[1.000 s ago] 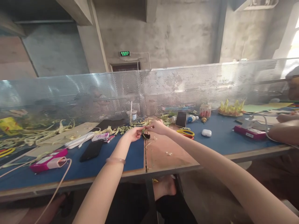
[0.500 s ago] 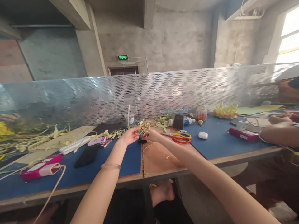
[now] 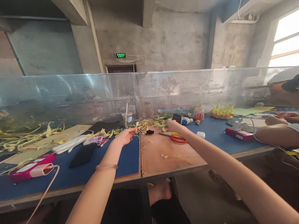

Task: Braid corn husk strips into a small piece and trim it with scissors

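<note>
My left hand is closed in a pinch on a thin sprig with a greenish tip, over the seam between the blue mat and the brown board. To its right, a small fuzzy black piece lies on the board. My right hand is beside the black box and the plant strips at the back; its fingers are too small and blurred to read. Just below that wrist lie red-and-yellow-handled scissors, partly covered by my forearm.
A lidded cup with a straw, a bottle and a jar stand along the mesh divider. Left are a black phone and a pink box. At far right, another person's hands rest over papers.
My right hand has left my left hand and moved right, towards the black box. My left hand has stayed near its place with the sprig. The view has shifted slightly.
</note>
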Tool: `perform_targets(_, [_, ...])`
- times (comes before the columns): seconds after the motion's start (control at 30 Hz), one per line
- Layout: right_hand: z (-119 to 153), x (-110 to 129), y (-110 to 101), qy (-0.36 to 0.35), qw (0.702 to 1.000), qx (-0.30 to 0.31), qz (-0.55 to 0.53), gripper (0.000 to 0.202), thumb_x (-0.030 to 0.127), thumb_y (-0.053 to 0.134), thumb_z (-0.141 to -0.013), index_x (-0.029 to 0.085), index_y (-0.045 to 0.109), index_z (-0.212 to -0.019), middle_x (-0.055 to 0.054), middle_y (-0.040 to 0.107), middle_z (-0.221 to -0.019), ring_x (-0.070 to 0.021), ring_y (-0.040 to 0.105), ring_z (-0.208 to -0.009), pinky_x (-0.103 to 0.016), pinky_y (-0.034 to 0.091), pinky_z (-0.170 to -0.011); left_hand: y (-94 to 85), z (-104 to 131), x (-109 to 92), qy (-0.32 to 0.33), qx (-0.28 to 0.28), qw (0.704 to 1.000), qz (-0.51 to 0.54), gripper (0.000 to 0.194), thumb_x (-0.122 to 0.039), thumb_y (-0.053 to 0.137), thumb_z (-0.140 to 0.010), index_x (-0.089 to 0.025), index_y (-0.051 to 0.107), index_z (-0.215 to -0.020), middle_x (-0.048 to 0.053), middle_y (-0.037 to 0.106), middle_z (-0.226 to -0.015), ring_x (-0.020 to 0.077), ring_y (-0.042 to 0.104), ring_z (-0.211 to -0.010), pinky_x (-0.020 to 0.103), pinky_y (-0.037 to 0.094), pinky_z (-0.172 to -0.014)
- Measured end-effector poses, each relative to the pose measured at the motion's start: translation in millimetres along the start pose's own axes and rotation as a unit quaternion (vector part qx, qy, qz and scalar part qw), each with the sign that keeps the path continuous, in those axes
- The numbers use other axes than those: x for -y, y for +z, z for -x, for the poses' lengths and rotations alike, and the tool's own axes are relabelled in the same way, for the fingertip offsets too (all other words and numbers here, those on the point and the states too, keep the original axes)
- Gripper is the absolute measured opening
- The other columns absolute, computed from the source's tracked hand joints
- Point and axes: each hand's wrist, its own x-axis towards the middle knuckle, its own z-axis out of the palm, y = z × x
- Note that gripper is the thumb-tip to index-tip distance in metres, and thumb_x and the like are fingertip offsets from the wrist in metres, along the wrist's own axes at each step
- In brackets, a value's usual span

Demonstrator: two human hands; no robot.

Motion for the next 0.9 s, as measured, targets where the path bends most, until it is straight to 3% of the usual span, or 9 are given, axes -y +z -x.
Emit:
perform_targets(0.1, [17.7, -28.9, -13.8, 0.038, 0.994, 0.094, 0.040, 0.026, 0.033, 0.052, -0.087, 0.014, 0.056, -0.104, -0.005, 0.059, -0.102, -0.0172, 0.059, -0.087, -0.034, 0.050, -0.074, 0.4, 4.6, -1.8, 0.007, 0.011, 1.000, 0.019, 0.017, -0.025, 0.052, -0.085, -0.011, 0.058, -0.092, 0.002, 0.062, -0.083, 0.0104, 0.059, -0.066, 0.025, 0.050, -0.058])
perform_targets(0.2, [37.4, -40.8, -10.2, 0.048, 0.987, 0.144, 0.060, 0.025, 0.035, 0.051, -0.087, 0.014, 0.058, -0.099, -0.005, 0.060, -0.098, -0.0155, 0.059, -0.083, -0.033, 0.050, -0.073, 2.6, 8.4, -2.7, 0.012, 0.021, 0.999, 0.040, 0.012, -0.021, 0.053, -0.085, -0.011, 0.059, -0.087, 0.001, 0.062, -0.080, 0.0101, 0.059, -0.065, 0.024, 0.049, -0.056])
perform_targets(0.33, [48.8, -40.8, 4.8, 0.052, 0.989, 0.122, 0.063, 0.026, 0.037, 0.050, -0.087, 0.015, 0.058, -0.099, -0.005, 0.059, -0.100, -0.0166, 0.058, -0.086, -0.034, 0.049, -0.076, 2.5, 11.6, -3.8, 0.017, 0.037, 0.997, 0.060, 0.009, -0.018, 0.054, -0.084, -0.011, 0.059, -0.082, 0.001, 0.063, -0.077, 0.0105, 0.061, -0.066, 0.023, 0.048, -0.055])
perform_targets(0.5, [42.7, -36.5, 8.9, 0.052, 0.997, 0.042, 0.024, 0.025, 0.031, 0.052, -0.087, 0.016, 0.055, -0.106, -0.008, 0.054, -0.112, -0.0182, 0.055, -0.097, -0.038, 0.046, -0.083, -1.1, 10.8, -4.6, 0.035, 0.048, 0.996, 0.065, 0.006, -0.015, 0.055, -0.082, -0.011, 0.059, -0.081, 0.001, 0.064, -0.075, 0.0095, 0.059, -0.060, 0.021, 0.046, -0.050])
perform_targets(0.6, [40.9, -29.5, 2.0, 0.039, 0.998, 0.023, -0.044, 0.025, 0.032, 0.052, -0.087, 0.016, 0.055, -0.106, -0.008, 0.053, -0.113, -0.0181, 0.054, -0.096, -0.038, 0.046, -0.082, -2.3, 8.8, -4.3, 0.053, 0.053, 0.995, 0.067, 0.009, -0.018, 0.055, -0.083, -0.010, 0.059, -0.082, 0.001, 0.063, -0.075, 0.0079, 0.057, -0.057, 0.020, 0.045, -0.048])
perform_targets(0.7, [47.8, -12.5, -3.0, 0.023, 0.987, 0.061, -0.146, 0.026, 0.038, 0.052, -0.085, 0.015, 0.057, -0.096, -0.005, 0.058, -0.095, -0.0145, 0.057, -0.080, -0.031, 0.048, -0.070, -2.1, 8.1, -3.8, 0.074, 0.052, 0.994, 0.068, 0.010, -0.019, 0.054, -0.084, -0.010, 0.059, -0.083, 0.001, 0.062, -0.077, 0.0070, 0.055, -0.055, 0.019, 0.045, -0.048])
perform_targets(0.8, [62.4, 14.3, 0.3, -0.005, 0.954, 0.122, -0.274, 0.041, 0.054, 0.047, -0.082, 0.014, 0.057, -0.085, -0.003, 0.058, -0.076, -0.0131, 0.056, -0.062, -0.025, 0.046, -0.051, -1.2, 9.0, -4.0, 0.092, 0.050, 0.992, 0.067, 0.010, -0.019, 0.054, -0.084, -0.010, 0.059, -0.083, 0.001, 0.062, -0.078, 0.0076, 0.055, -0.057, 0.020, 0.045, -0.050])
perform_targets(0.9, [74.9, 41.6, 9.2, -0.033, 0.909, 0.139, -0.391, 0.055, 0.065, 0.026, -0.083, 0.018, 0.054, -0.082, -0.004, 0.059, -0.074, -0.0132, 0.055, -0.058, -0.025, 0.046, -0.049, -1.0, 10.1, -4.7, 0.114, 0.048, 0.990, 0.072, 0.006, -0.016, 0.057, -0.081, -0.011, 0.060, -0.079, 0.001, 0.064, -0.078, 0.0093, 0.057, -0.062, 0.022, 0.045, -0.054])
